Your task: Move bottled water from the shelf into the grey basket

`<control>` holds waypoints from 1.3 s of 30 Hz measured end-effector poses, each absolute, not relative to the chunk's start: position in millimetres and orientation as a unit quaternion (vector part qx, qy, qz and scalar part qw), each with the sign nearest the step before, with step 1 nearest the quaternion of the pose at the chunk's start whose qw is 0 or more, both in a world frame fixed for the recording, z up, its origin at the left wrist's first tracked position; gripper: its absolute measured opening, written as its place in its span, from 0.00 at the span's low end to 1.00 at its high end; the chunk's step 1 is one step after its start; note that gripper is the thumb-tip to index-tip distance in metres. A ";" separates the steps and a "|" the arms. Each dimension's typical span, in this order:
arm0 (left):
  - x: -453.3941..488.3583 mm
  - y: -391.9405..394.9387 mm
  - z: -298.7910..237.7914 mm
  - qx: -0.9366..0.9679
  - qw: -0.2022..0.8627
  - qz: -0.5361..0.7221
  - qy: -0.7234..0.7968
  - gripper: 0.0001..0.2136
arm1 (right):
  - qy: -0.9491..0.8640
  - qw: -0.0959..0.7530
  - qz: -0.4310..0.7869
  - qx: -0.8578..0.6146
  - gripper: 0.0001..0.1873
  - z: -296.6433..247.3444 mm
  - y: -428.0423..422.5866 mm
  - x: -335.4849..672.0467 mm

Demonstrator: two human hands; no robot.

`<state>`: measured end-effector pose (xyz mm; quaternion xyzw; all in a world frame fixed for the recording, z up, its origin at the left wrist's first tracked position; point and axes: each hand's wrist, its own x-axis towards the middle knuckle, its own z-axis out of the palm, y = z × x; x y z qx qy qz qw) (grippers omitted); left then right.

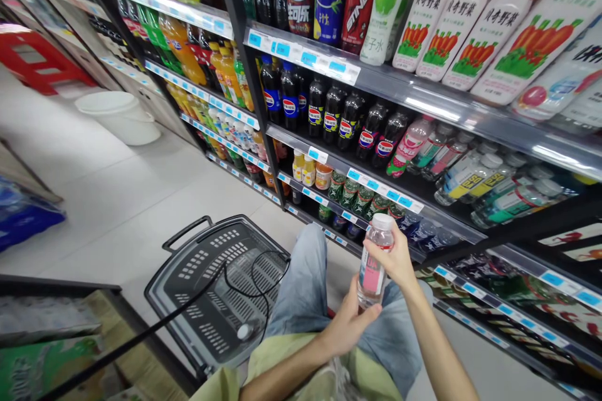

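Observation:
A clear plastic drink bottle [373, 277] with a white cap and a pink-and-white label is held upright, slightly tilted, above my lap. My left hand [348, 321] cups it near the base. Higher up, the fingers and thumb of my right hand [396, 255] close around it just below the cap. Both hands touch the bottle, and part of its label is covered by my fingers. To the left of my knees a dark grey shopping basket [188, 319] rests on the floor. A black cable lies across it, and a small white round thing [244, 331] shows inside.
Shelves in front carry cola bottles [329, 118], carrot-labelled juice bottles [470, 44] and leaning clear bottles [480, 178]. A shelf edge [385, 195] runs just beyond my hands. White buckets [117, 116] and a red plastic object [35, 59] stand farther left.

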<state>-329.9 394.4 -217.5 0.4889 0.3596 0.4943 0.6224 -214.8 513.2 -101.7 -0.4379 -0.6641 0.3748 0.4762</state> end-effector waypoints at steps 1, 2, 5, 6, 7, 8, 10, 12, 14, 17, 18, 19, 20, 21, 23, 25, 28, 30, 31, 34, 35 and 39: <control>-330.3 394.1 -216.9 0.489 0.624 0.495 0.357 0.35 | -0.667 0.473 0.374 -0.437 0.18 -101.7 512.5 -215.2; -330.9 393.8 -215.6 0.487 0.625 0.496 0.355 0.35 | -0.666 0.473 0.375 -0.439 0.18 -101.7 512.2 -215.6; -332.9 393.3 -209.2 0.487 0.621 0.495 0.365 0.35 | -0.637 0.492 0.391 -0.447 0.22 -102.4 512.1 -217.3; -333.5 393.0 -206.7 0.489 0.615 0.492 0.375 0.35 | -0.618 0.505 0.405 -0.446 0.25 -103.0 512.2 -218.1; -334.1 392.6 -204.2 0.492 0.607 0.489 0.387 0.34 | -0.596 0.517 0.424 -0.444 0.29 -103.9 512.2 -218.9; -334.8 392.1 -201.4 0.495 0.599 0.486 0.399 0.34 | -0.571 0.528 0.449 -0.440 0.33 -105.3 512.1 -219.7; -337.2 391.2 -194.5 0.497 0.595 0.475 0.417 0.36 | -0.516 0.536 0.518 -0.423 0.39 -109.8 511.6 -220.6; -341.9 391.1 -184.4 0.508 0.607 0.444 0.419 0.37 | -0.465 0.528 0.596 -0.386 0.38 -116.3 510.9 -220.3; -349.6 392.8 -170.6 0.539 0.615 0.397 0.417 0.34 | -0.425 0.520 0.660 -0.336 0.33 -123.7 510.2 -219.3; -364.9 400.1 -147.3 0.599 0.591 0.325 0.431 0.21 | -0.386 0.504 0.720 -0.281 0.28 -133.2 508.5 -217.5; -370.0 403.9 -140.6 0.615 0.574 0.312 0.442 0.17 | -0.378 0.492 0.735 -0.273 0.28 -135.6 507.5 -217.1; -374.6 408.2 -135.3 0.626 0.551 0.310 0.457 0.17 | -0.373 0.480 0.747 -0.270 0.30 -137.6 506.2 -216.8; -378.8 412.9 -131.4 0.632 0.522 0.320 0.475 0.18 | -0.371 0.471 0.753 -0.271 0.34 -139.3 504.4 -216.6; -382.6 417.6 -128.9 0.633 0.490 0.341 0.494 0.20 | -0.377 0.464 0.753 -0.276 0.38 -140.8 502.3 -216.2; -389.3 426.3 -127.5 0.616 0.430 0.403 0.523 0.19 | -0.413 0.446 0.735 -0.300 0.47 -143.7 497.2 -215.0; -396.3 433.0 -129.0 0.597 0.404 0.449 0.528 0.20 | -0.479 0.405 0.700 -0.340 0.56 -148.3 491.6 -213.1; -409.9 438.5 -134.8 0.626 0.396 0.416 0.527 0.24 | -0.564 0.331 0.645 -0.395 0.61 -162.2 484.6 -212.0; -420.8 439.3 -142.2 0.659 0.387 0.358 0.536 0.23 | -0.587 0.305 0.627 -0.410 0.59 -175.8 481.7 -215.2; -426.3 439.0 -147.1 0.671 0.378 0.335 0.543 0.22 | -0.592 0.299 0.623 -0.415 0.58 -183.1 480.4 -218.3; -439.7 436.5 -165.9 0.685 0.340 0.281 0.580 0.20 | -0.607 0.280 0.612 -0.423 0.53 -204.7 477.0 -230.3; -442.5 435.8 -172.8 0.686 0.328 0.257 0.597 0.21 | -0.617 0.272 0.606 -0.422 0.52 -211.5 476.3 -234.3; -443.6 436.8 -199.6 0.671 0.303 0.203 0.646 0.24 | -0.666 0.240 0.578 -0.406 0.51 -236.6 477.6 -244.7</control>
